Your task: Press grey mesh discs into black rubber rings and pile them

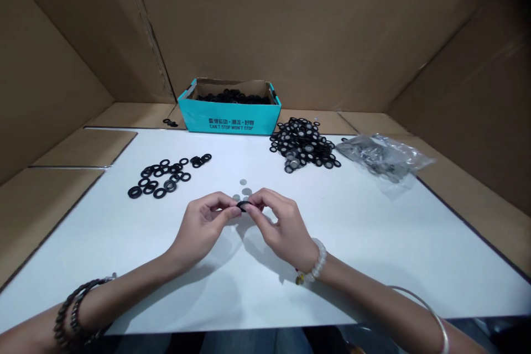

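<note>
A small black rubber ring (243,207) is pinched between the fingertips of both hands, just above the white table. My left hand (209,222) grips its left side with thumb and forefinger. On the opposite side, the thumb and fingers of my right hand (280,224) close on it; whether they also hold a disc is hidden. Right behind the fingertips lie several small grey discs (246,192), partly covered by my hands. Loose black rings (160,193) are scattered on the table to the left.
A teal box (230,116) full of black rings stands at the back. Beside it is a heap of black rings (305,144), many with grey centres. Farther right lies a clear plastic bag (384,157) of grey discs. Cardboard walls (265,27) enclose the white table (373,243).
</note>
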The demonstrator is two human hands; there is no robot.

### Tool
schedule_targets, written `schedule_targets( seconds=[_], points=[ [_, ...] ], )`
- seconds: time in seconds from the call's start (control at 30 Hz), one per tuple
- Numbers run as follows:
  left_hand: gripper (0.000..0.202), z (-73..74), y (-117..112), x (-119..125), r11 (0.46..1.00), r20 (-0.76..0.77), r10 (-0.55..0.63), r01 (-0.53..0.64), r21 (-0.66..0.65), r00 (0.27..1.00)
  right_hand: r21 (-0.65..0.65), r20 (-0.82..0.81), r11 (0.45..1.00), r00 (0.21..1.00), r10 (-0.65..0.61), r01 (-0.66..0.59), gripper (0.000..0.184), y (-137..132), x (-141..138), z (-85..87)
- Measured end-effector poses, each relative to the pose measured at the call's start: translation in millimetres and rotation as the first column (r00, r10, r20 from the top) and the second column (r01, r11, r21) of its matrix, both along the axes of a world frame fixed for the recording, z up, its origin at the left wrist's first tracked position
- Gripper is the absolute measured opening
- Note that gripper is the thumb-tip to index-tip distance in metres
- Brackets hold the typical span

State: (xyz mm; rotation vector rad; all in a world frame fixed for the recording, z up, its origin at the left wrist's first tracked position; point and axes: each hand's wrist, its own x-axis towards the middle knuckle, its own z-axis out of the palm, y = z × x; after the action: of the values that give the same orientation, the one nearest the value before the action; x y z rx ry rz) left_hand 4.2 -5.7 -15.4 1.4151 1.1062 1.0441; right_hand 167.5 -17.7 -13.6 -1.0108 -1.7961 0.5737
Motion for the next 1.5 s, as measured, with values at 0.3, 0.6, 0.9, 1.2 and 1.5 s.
schedule_targets(
  seconds=[0.3,0.6,0.9,1.2,1.5],
  points=[
    [0.010,1.6,0,0,0.995,0.036,-0.003,0.007,-0.099,0.999,-0.113,-0.036,0.993,0.999,0.033,-0.036,0.012,0,1,0.4],
    [0.012,1.0,-2,3,0.978,0.080,-0.100,0.113,-0.175,0.992,-0.193,-0.134,0.981,0.991,-0.024,-0.002,0.013,-2,-8,-9.1],
    [0.017,3.4,-3,5,0.974,0.121,0.014,0.014,-0.227,0.993,-0.135,-0.049,0.991,0.999,0.009,-0.016,0.012,-2,0,-4.9],
    [0.019,3.4,-3,4,0.973,0.114,0.019,0.008,-0.229,0.993,-0.184,-0.076,0.982,0.997,0.020,-0.033,0.013,-1,2,-4.1],
    [0.017,4.2,-3,4,0.977,0.114,0.024,0.001,-0.214,0.993,-0.215,-0.075,0.975,0.996,0.037,-0.052,0.012,-1,3,-2.8]
  ],
)
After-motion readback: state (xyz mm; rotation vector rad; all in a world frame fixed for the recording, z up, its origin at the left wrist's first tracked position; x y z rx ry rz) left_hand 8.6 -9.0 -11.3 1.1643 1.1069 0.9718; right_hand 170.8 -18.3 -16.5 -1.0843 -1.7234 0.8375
